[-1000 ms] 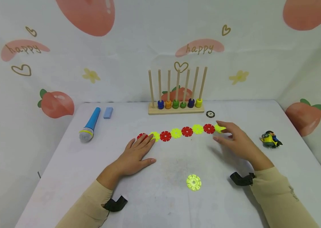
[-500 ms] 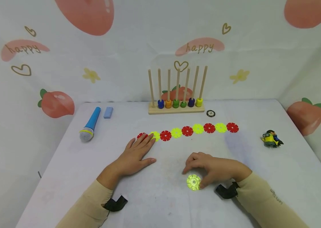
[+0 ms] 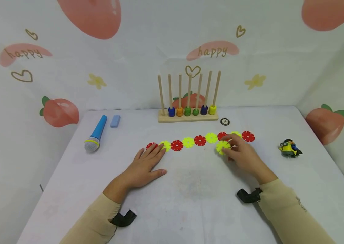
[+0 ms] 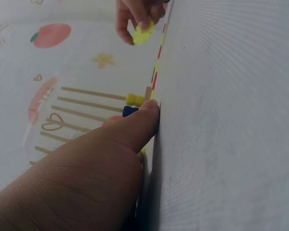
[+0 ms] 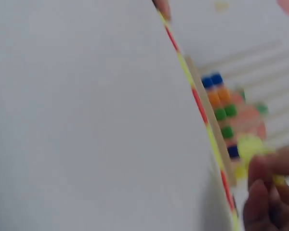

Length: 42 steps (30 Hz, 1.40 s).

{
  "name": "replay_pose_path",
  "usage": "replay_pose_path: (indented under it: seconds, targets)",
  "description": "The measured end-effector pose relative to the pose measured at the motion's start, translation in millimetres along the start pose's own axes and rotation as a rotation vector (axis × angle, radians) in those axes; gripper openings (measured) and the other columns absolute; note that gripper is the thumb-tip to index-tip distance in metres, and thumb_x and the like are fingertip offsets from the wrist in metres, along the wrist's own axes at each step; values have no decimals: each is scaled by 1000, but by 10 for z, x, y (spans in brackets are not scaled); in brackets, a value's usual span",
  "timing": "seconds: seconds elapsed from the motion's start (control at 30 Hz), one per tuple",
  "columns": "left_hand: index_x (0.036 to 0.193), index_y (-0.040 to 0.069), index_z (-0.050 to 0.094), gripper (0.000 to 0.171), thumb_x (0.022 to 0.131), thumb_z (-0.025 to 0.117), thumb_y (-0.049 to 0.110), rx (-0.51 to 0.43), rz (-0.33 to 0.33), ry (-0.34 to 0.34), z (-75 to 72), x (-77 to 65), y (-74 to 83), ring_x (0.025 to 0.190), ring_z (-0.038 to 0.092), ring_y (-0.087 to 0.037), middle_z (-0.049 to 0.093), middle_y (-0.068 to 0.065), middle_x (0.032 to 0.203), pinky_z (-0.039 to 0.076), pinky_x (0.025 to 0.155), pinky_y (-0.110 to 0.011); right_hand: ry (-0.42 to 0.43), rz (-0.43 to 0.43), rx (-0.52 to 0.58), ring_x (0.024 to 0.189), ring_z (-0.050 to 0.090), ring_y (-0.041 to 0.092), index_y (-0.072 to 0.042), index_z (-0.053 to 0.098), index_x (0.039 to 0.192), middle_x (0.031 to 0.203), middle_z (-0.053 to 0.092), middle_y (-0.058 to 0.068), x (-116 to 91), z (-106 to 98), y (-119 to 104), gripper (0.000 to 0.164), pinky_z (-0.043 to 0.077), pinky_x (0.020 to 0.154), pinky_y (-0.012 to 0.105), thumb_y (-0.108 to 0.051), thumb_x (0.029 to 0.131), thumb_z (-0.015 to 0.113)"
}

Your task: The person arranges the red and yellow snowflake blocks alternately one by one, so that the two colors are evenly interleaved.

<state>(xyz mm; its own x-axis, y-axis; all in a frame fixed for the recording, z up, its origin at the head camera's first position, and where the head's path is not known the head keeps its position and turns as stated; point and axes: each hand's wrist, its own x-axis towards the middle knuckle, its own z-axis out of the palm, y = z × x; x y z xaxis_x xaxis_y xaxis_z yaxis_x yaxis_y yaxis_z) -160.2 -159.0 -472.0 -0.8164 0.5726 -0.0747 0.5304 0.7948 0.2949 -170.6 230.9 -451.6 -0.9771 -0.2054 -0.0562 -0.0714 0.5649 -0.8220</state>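
A row of red and yellow plastic snowflake discs (image 3: 200,140) runs across the table, colours alternating, ending in a red disc (image 3: 248,136) at the right. My left hand (image 3: 142,169) lies flat with its fingers spread, fingertips over the row's left end and partly hiding a red disc (image 3: 151,145). Between thumb and fingers my right hand (image 3: 243,157) pinches a yellow snowflake disc (image 3: 222,147), held just in front of the row's right part. That hand partly covers a red and a yellow disc behind it. The left wrist view shows the pinched disc (image 4: 143,33) raised off the table.
Behind the row stands a wooden peg stand (image 3: 188,118) with coloured beads, a black-and-white round chip (image 3: 225,121) beside it. A blue toy microphone (image 3: 96,134) and a light-blue block (image 3: 115,121) lie at the back left. Small toy figures (image 3: 289,148) sit at the right.
My right hand left the row's right end, where a red disc now shows, reached the yellow disc at the front, and carried it back toward the row. The left hand stayed put.
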Motion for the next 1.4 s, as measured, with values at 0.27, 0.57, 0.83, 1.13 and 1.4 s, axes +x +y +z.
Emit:
replay_pose_path:
  seconds: [0.27, 0.57, 0.83, 1.13, 1.4]
  targets:
    - [154, 26, 14, 81, 90, 41, 67, 2, 3, 6, -11, -1, 5, 144, 1, -20, 7, 8, 159, -1, 110, -56, 553, 213, 103, 86, 62, 18, -13, 49, 130, 115, 50, 10, 18, -379, 363, 33, 52, 66, 19, -27, 100, 51]
    - [155, 24, 17, 80, 91, 43, 65, -6, 17, 17, -12, -1, 11, 144, 3, -23, 9, 5, 159, 1, 109, -58, 504, 381, -105, 122, 45, 40, -2, 38, 145, 146, 33, 24, 34, -474, 412, 58, 40, 97, 50, -36, 99, 45]
    - [154, 24, 17, 80, 91, 44, 64, -13, 19, 15, -15, 0, 25, 144, 3, -23, 9, 5, 159, 1, 109, -57, 189, 409, -323, 129, 18, 59, 13, 11, 146, 148, 2, 38, -28, -528, 288, 75, 21, 98, 69, -35, 99, 44]
    - [155, 23, 17, 80, 91, 43, 65, -9, 18, 17, -18, -4, 31, 144, 4, -23, 9, 5, 159, 1, 109, -58, 28, 358, -513, 127, 20, 59, 19, 35, 134, 145, 12, 41, -58, -526, 207, 66, 19, 98, 70, -35, 98, 45]
    - [154, 24, 16, 80, 91, 42, 66, -4, 4, 9, -5, 0, 32, 144, 3, -21, 8, 6, 159, 1, 109, -56, 23, 396, -499, 127, 22, 58, 17, 32, 137, 145, 12, 41, -42, -514, 169, 75, 23, 96, 70, -41, 95, 53]
